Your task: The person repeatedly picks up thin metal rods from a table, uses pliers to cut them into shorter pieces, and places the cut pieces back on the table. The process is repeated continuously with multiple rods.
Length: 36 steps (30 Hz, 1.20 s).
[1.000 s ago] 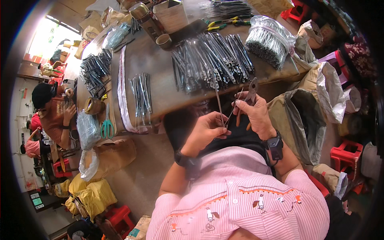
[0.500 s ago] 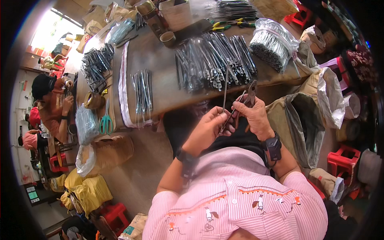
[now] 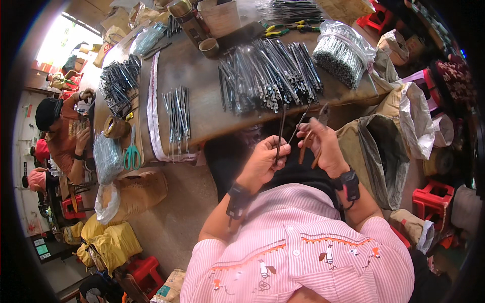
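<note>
- In the left hand (image 3: 261,161), a thin dark rod (image 3: 281,132), perhaps two side by side, pinched nearly upright between thumb and curled fingers, just short of the near edge of the bench (image 3: 207,113).
- In the right hand (image 3: 324,147), a pair of pliers (image 3: 324,115), blurred, gripped with head up and brownish-orange handles down; jaws too unclear to tell, apart or together.
- Also at the right fingertips, a thin metal strip (image 3: 299,124), pinched at a slant, top leaning right, lower end near the left thumb; touching or not, impossible to tell.
- On each wrist, a black strapped device (image 3: 348,188); below, a pink-striped shirt (image 3: 298,247).
- On the bench, straight beyond the hands, a broad heap of shiny strips (image 3: 273,76); to its right, a bundle of silvery wires (image 3: 343,55) in clear plastic.
- Farther left, a small row of strips (image 3: 177,116), a long white band (image 3: 153,111), scissors (image 3: 132,157) with teal handles and a roll of tape (image 3: 116,128).
- Toward the back, a flask (image 3: 196,28) beside a cup (image 3: 208,47).
- On the right, beside the bench, a wide-mouthed sack (image 3: 386,156) and a red stool (image 3: 434,199).
- At far left, a co-worker (image 3: 63,151) in a dark cap.
</note>
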Tool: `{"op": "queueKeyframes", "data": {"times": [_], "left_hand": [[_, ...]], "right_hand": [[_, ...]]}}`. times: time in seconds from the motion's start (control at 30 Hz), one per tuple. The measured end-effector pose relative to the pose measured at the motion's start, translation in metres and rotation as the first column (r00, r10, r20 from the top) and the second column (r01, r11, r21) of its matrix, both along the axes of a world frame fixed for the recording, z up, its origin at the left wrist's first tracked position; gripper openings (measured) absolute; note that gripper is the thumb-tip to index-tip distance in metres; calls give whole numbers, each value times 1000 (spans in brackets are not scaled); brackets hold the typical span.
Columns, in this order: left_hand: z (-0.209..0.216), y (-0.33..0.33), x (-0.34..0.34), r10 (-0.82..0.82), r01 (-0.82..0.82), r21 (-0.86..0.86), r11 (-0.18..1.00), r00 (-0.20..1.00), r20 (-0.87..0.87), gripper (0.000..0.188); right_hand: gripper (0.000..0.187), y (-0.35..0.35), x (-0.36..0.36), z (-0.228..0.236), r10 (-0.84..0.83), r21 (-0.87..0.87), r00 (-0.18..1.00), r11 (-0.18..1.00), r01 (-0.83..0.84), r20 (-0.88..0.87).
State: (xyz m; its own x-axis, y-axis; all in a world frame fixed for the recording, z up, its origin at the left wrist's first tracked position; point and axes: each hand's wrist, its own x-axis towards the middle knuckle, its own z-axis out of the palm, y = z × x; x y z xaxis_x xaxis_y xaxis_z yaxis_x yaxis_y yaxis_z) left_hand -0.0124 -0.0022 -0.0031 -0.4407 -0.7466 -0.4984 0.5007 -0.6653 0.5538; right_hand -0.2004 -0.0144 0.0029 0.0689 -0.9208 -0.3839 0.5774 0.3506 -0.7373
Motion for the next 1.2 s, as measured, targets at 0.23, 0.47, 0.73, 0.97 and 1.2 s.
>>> {"op": "queueKeyframes", "data": {"times": [0.23,0.47,0.73,0.97,1.2], "left_hand": [[8,-2,-1,5,47,-222,974,974,226,15],[15,-2,-8,164,118,-469,875,841,516,15],[15,-7,-4,315,194,-651,734,752,579,21],[22,-7,-7,328,246,-660,710,714,618,22],[13,-5,-10,286,231,-613,755,726,625,21]], "right_hand": [[26,16,-37,-9,51,215,856,959,-186,515],[53,34,-38,-11,426,88,905,901,-425,11],[72,33,-33,-13,331,-90,558,798,-596,-760],[63,28,-35,-4,100,-134,315,754,-642,-944],[22,25,-35,-3,15,-127,220,776,-617,-975]]}}
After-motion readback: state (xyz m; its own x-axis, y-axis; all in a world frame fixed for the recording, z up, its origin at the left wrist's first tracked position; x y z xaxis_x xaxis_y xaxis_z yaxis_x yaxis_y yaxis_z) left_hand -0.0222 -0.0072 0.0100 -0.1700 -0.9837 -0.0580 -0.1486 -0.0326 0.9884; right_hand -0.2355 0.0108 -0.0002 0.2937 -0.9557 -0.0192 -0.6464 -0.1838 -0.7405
